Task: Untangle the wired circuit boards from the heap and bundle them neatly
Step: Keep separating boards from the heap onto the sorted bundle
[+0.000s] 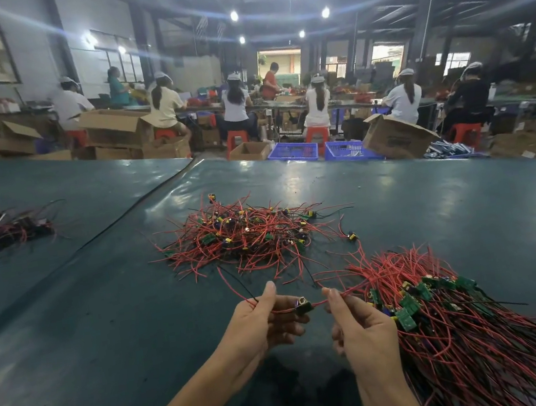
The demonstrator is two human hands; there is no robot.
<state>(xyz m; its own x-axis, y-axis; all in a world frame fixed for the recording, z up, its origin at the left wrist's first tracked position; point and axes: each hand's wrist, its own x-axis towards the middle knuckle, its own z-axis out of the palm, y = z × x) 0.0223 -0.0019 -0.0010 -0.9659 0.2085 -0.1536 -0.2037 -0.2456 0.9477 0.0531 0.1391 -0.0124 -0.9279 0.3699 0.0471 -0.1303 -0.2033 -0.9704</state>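
- The green table [431,200] runs under everything.
- The bundle [450,332] fans out just beside my right hand [363,327], its wires roughly parallel.
- The tangled heap [240,237] sits ahead of me, mid-table.
- My left hand [259,324] pinches a red wire, and my right pinches another.
- One board [303,306] hangs on the wire between my hands.

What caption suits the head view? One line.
Left hand and right hand hold one wired circuit board between them, heap ahead, bundle at right.
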